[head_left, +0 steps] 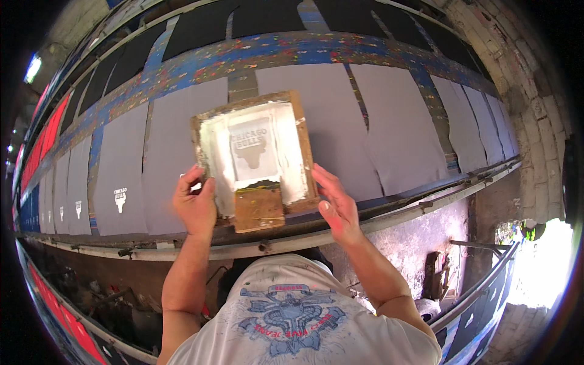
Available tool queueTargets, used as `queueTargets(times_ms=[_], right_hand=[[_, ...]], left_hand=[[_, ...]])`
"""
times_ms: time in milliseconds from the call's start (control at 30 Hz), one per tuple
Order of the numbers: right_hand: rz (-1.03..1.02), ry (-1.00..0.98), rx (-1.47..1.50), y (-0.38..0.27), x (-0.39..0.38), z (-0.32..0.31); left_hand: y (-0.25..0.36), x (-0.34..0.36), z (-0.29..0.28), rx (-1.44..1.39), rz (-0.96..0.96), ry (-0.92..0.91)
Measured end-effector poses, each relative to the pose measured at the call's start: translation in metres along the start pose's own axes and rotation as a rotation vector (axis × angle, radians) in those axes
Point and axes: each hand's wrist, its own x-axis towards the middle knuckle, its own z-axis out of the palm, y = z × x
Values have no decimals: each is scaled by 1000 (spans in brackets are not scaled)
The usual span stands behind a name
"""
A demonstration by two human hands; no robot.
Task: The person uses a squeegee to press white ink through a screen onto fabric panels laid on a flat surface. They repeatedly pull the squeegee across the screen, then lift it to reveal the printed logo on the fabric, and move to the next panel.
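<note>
Between my two hands is a screen printing frame (298, 121), a wooden rectangle smeared with white ink, tilted a little over the table. Its mesh (251, 163) shows lettering and a bull's head. A wooden squeegee (260, 213) rests inside, jutting past the near edge, its far edge dark with ink. My left hand (196, 204) is closed at the frame's left side, fingers curled. On the opposite side my right hand (338, 205) grips the edge with its thumb toward me. Beneath and beside the frame lie grey cloth panels (398, 121); those at left bear a white bull print (120, 199).
Black cloth panels (267, 18) line the table's far side, beyond an ink-spattered blue strip (316, 55). Red panels (45, 140) lie at far left. A metal rail (426, 207) runs along the near edge. A brick wall (535, 121) stands right; another table (480, 304) is lower right.
</note>
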Motion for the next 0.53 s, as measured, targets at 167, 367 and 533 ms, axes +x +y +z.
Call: queueTargets(times_ms=[167,367,533], right_hand=[[81,57,-117,-18,6,11],[185,39,-204,-33,9,14],[179,28,-262,-25,2,13]], left_hand=[[12,-2,0,165,152,-102],[19,-1,-1,53,45,-212],[-6,3,-6,-105,-82,-253]])
